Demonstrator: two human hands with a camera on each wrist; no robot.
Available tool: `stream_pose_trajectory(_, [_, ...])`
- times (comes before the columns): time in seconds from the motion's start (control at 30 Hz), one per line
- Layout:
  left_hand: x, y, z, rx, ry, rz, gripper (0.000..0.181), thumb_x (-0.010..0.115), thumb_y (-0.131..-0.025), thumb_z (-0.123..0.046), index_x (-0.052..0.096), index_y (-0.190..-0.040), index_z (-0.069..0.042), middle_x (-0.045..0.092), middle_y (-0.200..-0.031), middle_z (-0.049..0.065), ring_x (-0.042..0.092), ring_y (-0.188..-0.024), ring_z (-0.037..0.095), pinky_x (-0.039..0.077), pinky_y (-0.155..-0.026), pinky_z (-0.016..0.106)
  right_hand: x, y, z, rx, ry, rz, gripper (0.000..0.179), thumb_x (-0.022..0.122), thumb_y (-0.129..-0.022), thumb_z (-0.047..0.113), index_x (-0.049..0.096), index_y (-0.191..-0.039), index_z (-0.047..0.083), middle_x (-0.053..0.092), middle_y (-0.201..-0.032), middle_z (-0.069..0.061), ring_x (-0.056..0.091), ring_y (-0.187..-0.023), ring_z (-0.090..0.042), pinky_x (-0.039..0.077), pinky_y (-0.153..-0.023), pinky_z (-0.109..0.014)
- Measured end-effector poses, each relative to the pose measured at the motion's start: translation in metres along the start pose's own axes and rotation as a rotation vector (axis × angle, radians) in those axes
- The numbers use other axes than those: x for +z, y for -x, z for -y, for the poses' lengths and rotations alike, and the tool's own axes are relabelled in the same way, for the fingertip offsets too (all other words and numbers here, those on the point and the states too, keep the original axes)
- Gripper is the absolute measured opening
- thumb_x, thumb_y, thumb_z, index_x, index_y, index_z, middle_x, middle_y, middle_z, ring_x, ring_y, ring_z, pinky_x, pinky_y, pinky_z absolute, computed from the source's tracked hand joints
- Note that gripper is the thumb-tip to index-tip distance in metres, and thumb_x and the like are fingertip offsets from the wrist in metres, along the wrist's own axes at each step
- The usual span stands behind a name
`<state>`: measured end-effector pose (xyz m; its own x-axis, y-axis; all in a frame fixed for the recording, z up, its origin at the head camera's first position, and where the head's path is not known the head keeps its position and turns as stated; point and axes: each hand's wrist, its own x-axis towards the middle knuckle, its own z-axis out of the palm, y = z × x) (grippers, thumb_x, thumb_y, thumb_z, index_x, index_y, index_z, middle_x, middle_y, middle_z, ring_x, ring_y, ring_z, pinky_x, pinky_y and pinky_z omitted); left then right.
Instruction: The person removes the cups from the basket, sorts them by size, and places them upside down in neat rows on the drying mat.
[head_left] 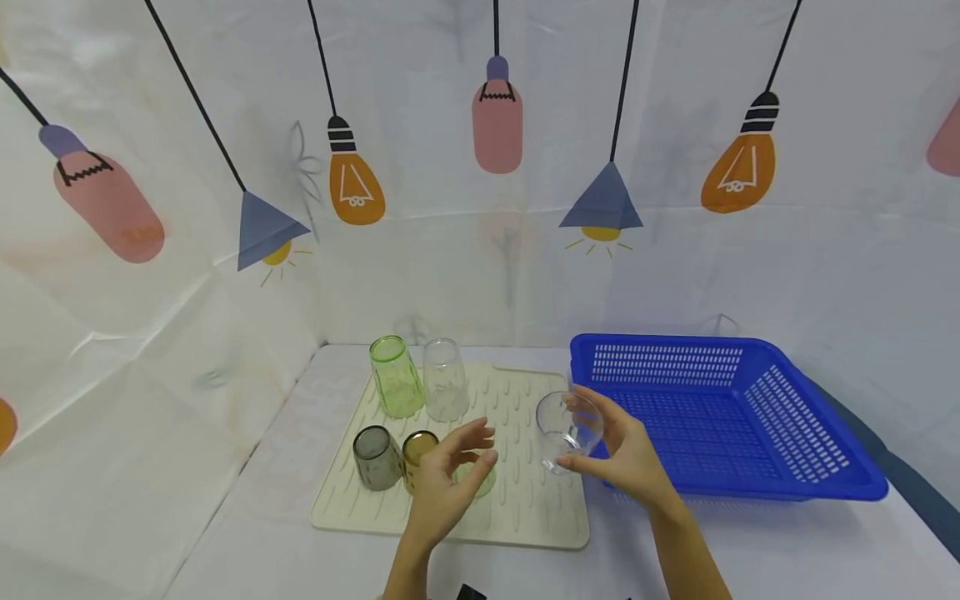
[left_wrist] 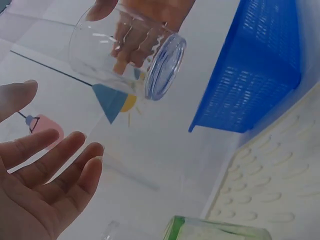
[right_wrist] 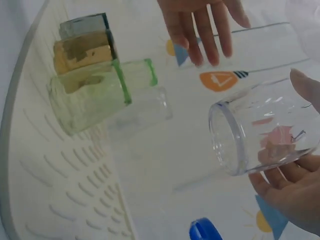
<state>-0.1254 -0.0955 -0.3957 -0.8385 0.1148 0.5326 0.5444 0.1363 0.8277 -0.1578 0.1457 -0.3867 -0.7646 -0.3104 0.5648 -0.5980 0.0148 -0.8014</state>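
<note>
My right hand [head_left: 626,458] grips a clear drinking glass [head_left: 553,425] by its side, thumb and fingers on opposite sides, over the right part of a cream draining mat [head_left: 540,508]. In the left wrist view, the thick base of this glass [left_wrist: 167,67] shows plainly. My left hand [head_left: 446,479] holds nothing; its fingers are loosely bent and spread. It partly covers a pale green glass [head_left: 483,483] and an amber glass [head_left: 422,440] on the mat. A grey glass [head_left: 377,462] stands left of the amber one. Behind them are a tall green glass [head_left: 397,379] and a tall clear glass [head_left: 446,383].
A blue perforated plastic basket [head_left: 798,425] stands right of the mat, close to my right hand. A white cloth [head_left: 262,508] lies under everything. At the back hangs a white sheet [head_left: 427,275] printed with lamps and bulbs.
</note>
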Motion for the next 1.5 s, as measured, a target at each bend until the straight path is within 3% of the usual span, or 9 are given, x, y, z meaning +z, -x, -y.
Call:
stream_pose_trajectory(0.2, [0.013,0.000,-0.007,-0.085,0.005,0.071,0.044,0.066,-0.087,-0.007,0.054,-0.129,-0.001,0.063,-0.115,0.011,0.062,-0.101,0.026,0.055,-0.080,0.033,0.019,0.004,0.000,0.048,0.026,0.010,0.078,0.079,-0.067,-0.007,0.041,-0.135,-0.008,0.056,-0.125,-0.020,0.051,-0.118,-0.009,0.037,-0.101,-0.014])
stream_pose_trajectory(0.3, [0.019,0.000,-0.008,-0.118,0.009,0.089,0.050,0.069,-0.085,-0.010,0.051,-0.131,0.001,0.061,-0.119,0.010,0.060,-0.103,0.027,0.055,-0.081,0.036,0.026,0.006,-0.001,0.078,0.031,0.016,0.077,0.080,-0.068,-0.003,0.042,-0.135,-0.006,0.055,-0.124,-0.026,0.051,-0.118,-0.011,0.038,-0.100,-0.016])
stream_pose_trajectory(0.57, [0.027,0.002,-0.007,-0.127,-0.068,0.079,0.066,0.076,-0.080,-0.017,0.045,-0.136,0.002,0.058,-0.124,0.009,0.057,-0.107,0.023,0.054,-0.081,0.034,0.039,0.009,-0.001,0.112,0.097,-0.027,0.076,0.081,-0.068,0.001,0.044,-0.134,-0.003,0.057,-0.124,-0.021,0.054,-0.115,-0.025,0.039,-0.100,-0.018])
stream_pose_trajectory(0.8, [0.034,0.001,-0.007,-0.130,-0.191,0.089,0.080,0.075,-0.080,-0.030,0.036,-0.139,0.007,0.056,-0.127,0.016,0.056,-0.108,0.026,0.052,-0.082,0.031,0.052,0.013,-0.004,0.055,0.291,-0.113,0.082,0.087,-0.061,0.008,0.047,-0.131,-0.003,0.061,-0.120,-0.015,0.055,-0.112,-0.029,0.047,-0.091,-0.053])
stream_pose_trajectory(0.9, [0.037,0.001,-0.008,-0.158,-0.240,0.083,0.084,0.075,-0.078,-0.035,0.035,-0.139,0.007,0.056,-0.126,0.016,0.056,-0.108,0.027,0.052,-0.084,0.036,0.056,0.014,-0.005,0.019,0.354,-0.138,0.084,0.090,-0.058,0.012,0.049,-0.130,-0.005,0.062,-0.120,-0.014,0.057,-0.111,-0.030,0.048,-0.089,-0.053])
stream_pose_trajectory(1.03, [0.039,0.002,-0.011,-0.176,-0.322,0.052,0.086,0.077,-0.074,-0.041,0.040,-0.137,0.006,0.060,-0.121,0.015,0.058,-0.105,0.026,0.052,-0.084,0.042,0.060,0.016,-0.006,0.002,0.401,-0.158,0.084,0.090,-0.055,0.011,0.050,-0.128,-0.006,0.062,-0.120,-0.013,0.058,-0.107,-0.029,0.051,-0.086,-0.049])
stream_pose_trajectory(1.27, [0.045,0.000,-0.013,-0.160,-0.467,-0.034,0.084,0.082,-0.067,-0.040,0.050,-0.127,0.009,0.064,-0.112,0.013,0.061,-0.095,0.025,0.053,-0.076,0.039,0.066,0.016,-0.006,-0.018,0.477,-0.169,0.086,0.086,-0.050,0.002,0.050,-0.127,-0.007,0.060,-0.122,-0.017,0.056,-0.112,-0.032,0.050,-0.087,-0.051])
stream_pose_trajectory(1.37, [0.047,0.000,-0.012,-0.143,-0.475,-0.077,0.079,0.083,-0.064,-0.037,0.054,-0.122,0.008,0.066,-0.108,0.013,0.063,-0.091,0.024,0.054,-0.072,0.035,0.067,0.016,-0.006,-0.038,0.504,-0.174,0.086,0.085,-0.050,0.001,0.050,-0.128,-0.006,0.060,-0.123,-0.017,0.055,-0.114,-0.033,0.049,-0.090,-0.052])
stream_pose_trajectory(1.5, [0.047,0.001,-0.007,-0.150,-0.391,-0.142,0.074,0.085,-0.062,-0.032,0.057,-0.119,0.006,0.067,-0.105,0.012,0.064,-0.090,0.022,0.055,-0.070,0.029,0.064,0.019,-0.005,-0.085,0.468,-0.181,0.085,0.085,-0.053,0.002,0.049,-0.130,-0.006,0.060,-0.124,-0.016,0.055,-0.113,-0.034,0.049,-0.095,-0.034])
